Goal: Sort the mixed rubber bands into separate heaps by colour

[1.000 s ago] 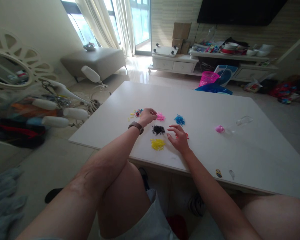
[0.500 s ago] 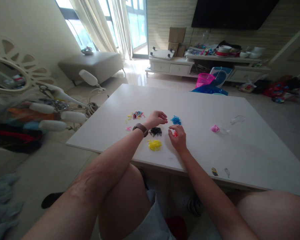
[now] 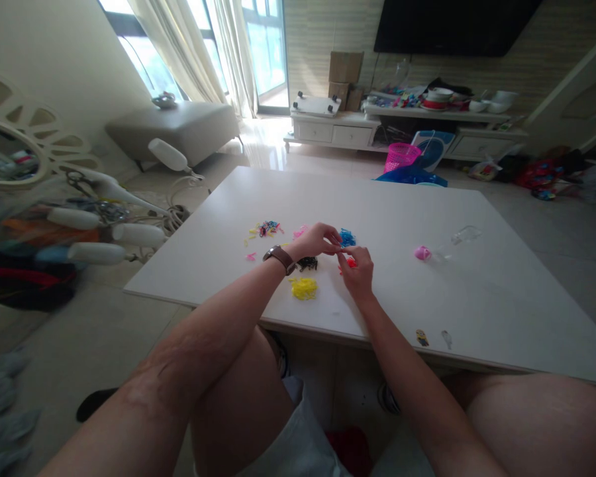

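Observation:
My left hand [image 3: 322,240], with a watch [image 3: 279,258] on its wrist, reaches over the pile of small black pieces [image 3: 308,264]. Its fingertips meet those of my right hand [image 3: 358,270] in a pinch; whatever is between them is too small to make out. Below my right fingers lie small red pieces [image 3: 351,263], partly covered. Just beyond the hands sits a blue pile [image 3: 347,238], and a yellow pile [image 3: 304,289] is nearer to me. Pink pieces [image 3: 299,232] show behind my left wrist. The pieces look like little rubber bands or clips.
A mixed-colour pile [image 3: 269,229] and a few pink pieces [image 3: 251,256] lie at the left of the white table [image 3: 402,218]. To the right are a pink object [image 3: 422,253] and a clear container [image 3: 465,234]. A minion figure [image 3: 422,337] lies by the front edge.
My hands have come together: the left moved right and the right closed its fingers, so the fingertips now touch. Pink pieces behind my left wrist have come into sight.

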The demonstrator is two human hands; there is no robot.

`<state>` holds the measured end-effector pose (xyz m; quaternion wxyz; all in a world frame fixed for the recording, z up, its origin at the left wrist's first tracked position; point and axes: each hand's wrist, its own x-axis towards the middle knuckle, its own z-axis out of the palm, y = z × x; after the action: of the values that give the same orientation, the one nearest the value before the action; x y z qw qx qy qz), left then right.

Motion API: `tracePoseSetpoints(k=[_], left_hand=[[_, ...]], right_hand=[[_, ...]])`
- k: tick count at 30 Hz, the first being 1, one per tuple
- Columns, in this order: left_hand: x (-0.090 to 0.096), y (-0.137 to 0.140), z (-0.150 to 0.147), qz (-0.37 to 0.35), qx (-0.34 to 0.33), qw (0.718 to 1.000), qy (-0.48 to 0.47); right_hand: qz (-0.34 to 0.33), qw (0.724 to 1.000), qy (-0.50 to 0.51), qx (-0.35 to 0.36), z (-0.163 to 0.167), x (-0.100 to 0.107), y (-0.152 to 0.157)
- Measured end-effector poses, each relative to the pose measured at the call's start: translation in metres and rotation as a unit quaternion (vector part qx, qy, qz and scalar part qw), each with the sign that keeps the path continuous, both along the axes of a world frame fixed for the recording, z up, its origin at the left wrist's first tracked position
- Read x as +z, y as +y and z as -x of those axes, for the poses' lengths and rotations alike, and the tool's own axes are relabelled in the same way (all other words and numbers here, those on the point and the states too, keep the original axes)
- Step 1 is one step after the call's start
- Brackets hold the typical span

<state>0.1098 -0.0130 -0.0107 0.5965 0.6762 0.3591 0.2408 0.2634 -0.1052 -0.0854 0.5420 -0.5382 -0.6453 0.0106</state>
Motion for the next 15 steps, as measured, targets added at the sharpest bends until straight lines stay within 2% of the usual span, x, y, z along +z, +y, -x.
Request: tracePoseSetpoints(k=[3, 5, 7, 9, 11, 15], left_hand=[[0.007, 0.012, 0.030, 0.035, 0.025, 0.998, 0.036], [0.008, 0.024, 0.056, 0.006, 0.114, 0.991, 0.068], [0.005, 0.034, 0.080, -0.025, 0.211, 0.971, 0.109], [-0.003, 0.040, 0.097, -0.024, 0.250, 0.958, 0.138], [-0.012, 0.040, 0.105, -0.028, 0.259, 0.948, 0.184], [-0.024, 0.036, 0.104, -0.050, 0.229, 0.935, 0.266]], right_hand=[[0.001, 0.999, -0.016, -0.045, -0.006, -0.002, 0.002], [0.010, 0.995, -0.018, -0.096, -0.013, -0.004, 0.005], [0.031, 0.991, -0.021, -0.130, -0.018, -0.007, 0.006], [0.055, 0.987, -0.031, -0.149, -0.021, -0.009, 0.007], [0.076, 0.984, -0.044, -0.157, -0.021, -0.010, 0.006], [0.093, 0.981, -0.054, -0.159, -0.020, -0.012, 0.005]])
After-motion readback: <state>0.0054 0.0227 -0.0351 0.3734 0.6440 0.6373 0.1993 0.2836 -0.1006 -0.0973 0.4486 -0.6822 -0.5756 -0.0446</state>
